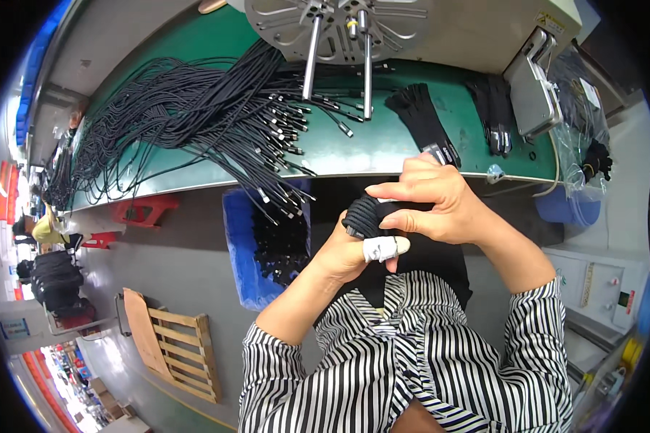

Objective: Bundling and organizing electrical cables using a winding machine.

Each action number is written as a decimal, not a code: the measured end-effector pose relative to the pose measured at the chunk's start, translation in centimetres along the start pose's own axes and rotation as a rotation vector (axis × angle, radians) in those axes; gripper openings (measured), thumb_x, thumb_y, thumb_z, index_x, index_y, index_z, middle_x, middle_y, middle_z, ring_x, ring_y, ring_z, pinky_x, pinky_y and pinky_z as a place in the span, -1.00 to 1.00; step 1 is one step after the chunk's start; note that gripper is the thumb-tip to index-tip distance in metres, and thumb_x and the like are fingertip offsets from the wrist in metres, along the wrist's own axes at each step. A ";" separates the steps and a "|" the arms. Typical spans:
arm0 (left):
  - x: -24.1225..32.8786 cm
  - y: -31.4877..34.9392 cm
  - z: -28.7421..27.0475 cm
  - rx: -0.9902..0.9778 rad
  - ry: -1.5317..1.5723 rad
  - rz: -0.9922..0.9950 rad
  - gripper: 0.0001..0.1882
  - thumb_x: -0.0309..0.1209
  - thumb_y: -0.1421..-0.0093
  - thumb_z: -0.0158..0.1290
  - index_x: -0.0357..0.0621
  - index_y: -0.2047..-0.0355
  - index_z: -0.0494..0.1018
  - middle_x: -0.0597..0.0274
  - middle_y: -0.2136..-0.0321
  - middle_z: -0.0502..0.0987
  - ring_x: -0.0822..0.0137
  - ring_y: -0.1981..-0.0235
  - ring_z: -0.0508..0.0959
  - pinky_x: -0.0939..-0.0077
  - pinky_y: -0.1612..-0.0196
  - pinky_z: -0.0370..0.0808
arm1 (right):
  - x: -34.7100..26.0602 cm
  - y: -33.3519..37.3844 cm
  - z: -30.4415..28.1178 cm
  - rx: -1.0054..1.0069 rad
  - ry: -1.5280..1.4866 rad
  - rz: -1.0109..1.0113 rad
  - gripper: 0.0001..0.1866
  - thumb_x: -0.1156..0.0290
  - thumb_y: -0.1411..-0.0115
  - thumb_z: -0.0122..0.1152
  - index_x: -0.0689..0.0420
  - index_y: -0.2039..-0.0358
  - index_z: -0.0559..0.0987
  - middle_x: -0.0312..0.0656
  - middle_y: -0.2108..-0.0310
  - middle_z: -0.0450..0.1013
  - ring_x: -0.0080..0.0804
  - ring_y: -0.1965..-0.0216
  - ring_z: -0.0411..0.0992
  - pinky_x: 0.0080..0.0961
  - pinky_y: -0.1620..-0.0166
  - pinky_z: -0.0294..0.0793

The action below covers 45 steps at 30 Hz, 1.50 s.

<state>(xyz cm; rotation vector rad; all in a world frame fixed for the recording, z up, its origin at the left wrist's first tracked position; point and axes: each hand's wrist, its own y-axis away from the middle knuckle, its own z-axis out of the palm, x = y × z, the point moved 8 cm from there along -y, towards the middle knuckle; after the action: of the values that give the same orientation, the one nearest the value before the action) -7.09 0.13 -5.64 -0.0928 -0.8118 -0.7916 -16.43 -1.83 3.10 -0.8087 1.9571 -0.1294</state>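
A black cable wound into a tight coil (pixel 365 216) sits in my left hand (pixel 343 254), whose fingers are mostly hidden behind it. White wrapping covers my left thumb. My right hand (pixel 440 202) reaches in from the right, index finger and thumb curved around the coil's right end. A small pale piece shows between them, too small to name. Just beyond my right fingers, a bundle of black straps (pixel 419 119) with a printed tag lies at the table edge. Many loose black cables (pixel 188 101) with metal plugs spread across the green table (pixel 325 156) to the left.
A machine with a slotted metal disc (pixel 339 32) and two downward rods (pixel 368 72) stands over the table. More black straps (pixel 492 115) lie right. Below are a blue bin (pixel 249 267) of black pieces, a wooden pallet (pixel 184 346) and a blue bucket (pixel 570 209).
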 end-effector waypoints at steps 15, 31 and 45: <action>-7.2 3.7 0.6 -0.154 -0.529 -0.176 -0.37 -0.51 0.18 0.23 -0.23 0.02 0.33 0.11 0.05 0.39 0.30 -0.05 0.37 0.42 -0.03 0.36 | -2.2 5.0 6.1 -0.128 -0.117 -0.133 -0.45 -0.02 0.13 0.42 0.23 0.46 0.43 -0.16 0.49 0.28 -0.32 0.67 0.33 -0.51 0.66 0.31; -8.0 5.3 4.4 -0.490 -0.642 0.091 -0.35 -0.42 -0.02 0.15 -0.18 -0.12 0.17 0.11 0.00 0.32 0.28 -0.09 0.33 0.41 -0.11 0.31 | -4.9 4.7 3.9 0.033 -0.244 -0.422 -0.76 0.50 0.17 0.29 0.15 0.78 0.38 -0.24 0.71 0.29 -0.47 0.80 0.23 -0.62 0.72 0.16; -4.0 1.6 -5.7 0.352 -0.819 -0.298 -0.82 -0.47 0.10 0.20 -0.30 0.47 0.50 0.18 0.59 0.52 0.45 0.54 0.49 0.48 0.45 0.42 | 0.7 6.2 5.4 -0.131 0.240 0.178 -0.93 0.52 0.05 0.16 0.24 0.53 0.48 -0.08 0.58 0.39 -0.19 0.56 0.42 -0.32 0.49 0.44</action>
<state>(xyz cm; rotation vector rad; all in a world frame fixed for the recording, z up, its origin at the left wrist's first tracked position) -4.20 1.59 -11.97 0.0261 -1.7614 -0.8802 -15.17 3.89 -2.78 -0.7248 2.2742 0.0084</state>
